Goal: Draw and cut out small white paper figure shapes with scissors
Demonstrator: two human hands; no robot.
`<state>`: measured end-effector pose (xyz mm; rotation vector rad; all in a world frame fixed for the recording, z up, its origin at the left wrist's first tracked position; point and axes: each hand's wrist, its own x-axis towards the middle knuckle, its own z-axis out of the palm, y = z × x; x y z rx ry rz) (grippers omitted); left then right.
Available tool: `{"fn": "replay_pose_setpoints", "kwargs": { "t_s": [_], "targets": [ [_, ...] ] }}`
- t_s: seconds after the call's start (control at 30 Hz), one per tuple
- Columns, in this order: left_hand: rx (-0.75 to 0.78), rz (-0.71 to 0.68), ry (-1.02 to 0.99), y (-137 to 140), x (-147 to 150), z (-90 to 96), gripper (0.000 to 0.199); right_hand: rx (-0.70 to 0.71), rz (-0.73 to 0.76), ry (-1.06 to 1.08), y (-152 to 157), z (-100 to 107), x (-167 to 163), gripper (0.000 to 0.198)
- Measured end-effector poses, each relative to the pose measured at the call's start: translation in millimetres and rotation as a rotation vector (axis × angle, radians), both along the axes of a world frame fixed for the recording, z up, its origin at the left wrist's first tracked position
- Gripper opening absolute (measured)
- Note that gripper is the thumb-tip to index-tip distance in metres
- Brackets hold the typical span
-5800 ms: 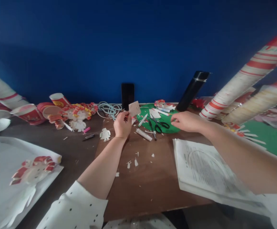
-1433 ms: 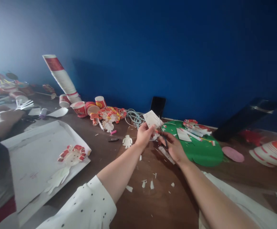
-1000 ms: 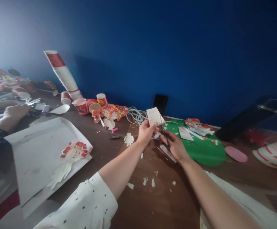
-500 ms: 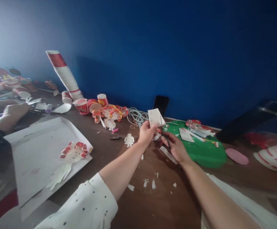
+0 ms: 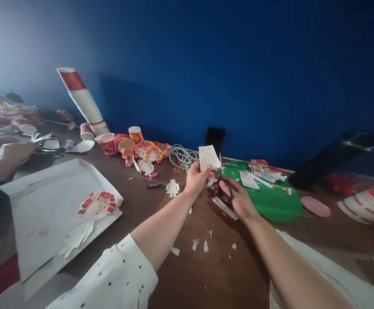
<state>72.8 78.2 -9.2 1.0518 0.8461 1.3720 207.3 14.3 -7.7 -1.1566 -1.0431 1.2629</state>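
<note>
As I look down from far away, my left hand (image 5: 196,180) pinches a small, square, white paper card (image 5: 209,157) between thumb and fingers. The card is up above the brown tabletop (image 5: 219,277), near the middle, and thin dark lines show on it. My right hand (image 5: 241,201) is curled around a pair of scissors with black handles (image 5: 228,188). The blades point up at the right edge of the card, but I can't tell if they bite into it.

Just under my right hand, I see a white tube (image 5: 223,206) lying down. Left of my left arm lies a little white paper doll shape (image 5: 172,188). Bits of white paper (image 5: 205,246) are spread nearer to me. On the right, a big, round green sheet (image 5: 273,208) has paper pieces on it, and a pink paper oval (image 5: 316,206) lies just beside it. Behind the card, a black phone (image 5: 214,138) leans on the dark blue wall (image 5: 254,77), with a loopy, pale blue cord (image 5: 184,157) to its left.

Further left, I see red and white paper cups (image 5: 107,144) and a tall, leaning cup stack (image 5: 85,103). At the far left is another person's hand (image 5: 16,154).
</note>
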Motion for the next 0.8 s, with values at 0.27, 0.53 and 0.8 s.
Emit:
{"fn": "replay_pose_setpoints", "kwargs": {
  "t_s": [0.27, 0.53, 0.8],
  "targets": [
    [-0.003, 0.018, 0.018, -1.3, -0.6, 1.4, 0.024, -0.008, 0.000, 0.022, 0.6, -0.9, 0.0, 0.042],
    [-0.002, 0.016, 0.011, -0.1, -0.1, -1.7, 0.025, -0.034, 0.002, 0.005, 0.5, -2.2, 0.0, 0.046],
    [-0.065, -0.003, 0.004, -4.1, 2.5, 4.5, 0.031, -0.050, -0.006, -0.016, -2.9, 0.7, -3.3, 0.045]
  ]
}}
